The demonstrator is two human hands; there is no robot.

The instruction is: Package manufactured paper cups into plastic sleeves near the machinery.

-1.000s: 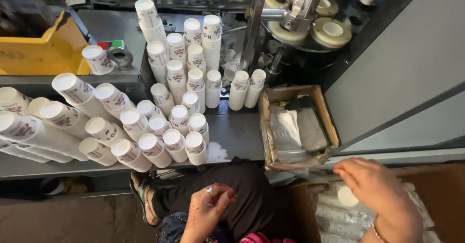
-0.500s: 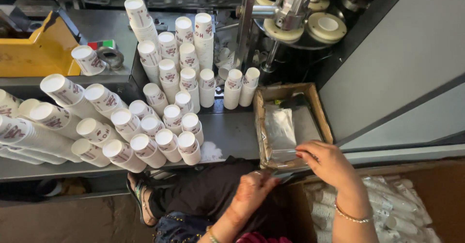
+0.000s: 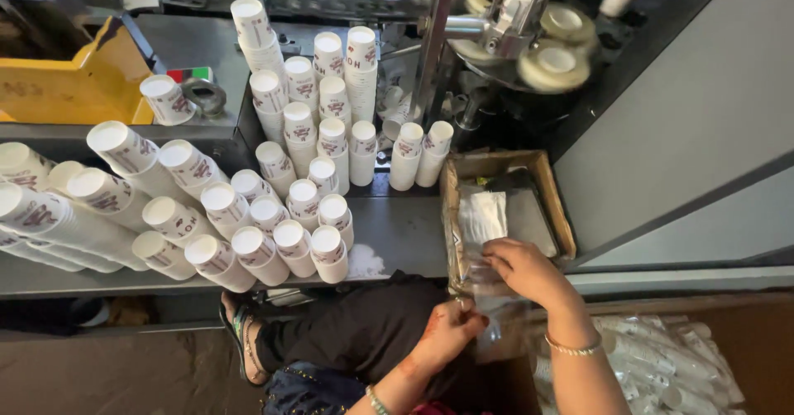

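A shallow cardboard box (image 3: 549, 185) sits on the dark metal shelf (image 3: 405, 233) and holds clear plastic bags (image 3: 484, 217). My right hand (image 3: 523, 268) rests at the box's near edge, fingers closed on a clear plastic bag (image 3: 496, 316) that hangs down from it. Just below, my left hand (image 3: 451, 330) pinches the same bag at its left side, above my lap. Many stacks of white printed paper cups (image 3: 281, 217) stand and lean on the shelf to the left of both hands.
A cup-forming machine (image 3: 529, 43) with round cream-coloured discs stands behind the box. A yellow bin (image 3: 74, 80) sits at the far left. Bagged cups (image 3: 662, 365) lie on the floor at the lower right. My sandalled foot (image 3: 240, 336) shows below the shelf.
My right hand rose from the bagged cups at the lower right to the cardboard box and took hold of a clear bag. My left hand moved right and gripped the same bag.
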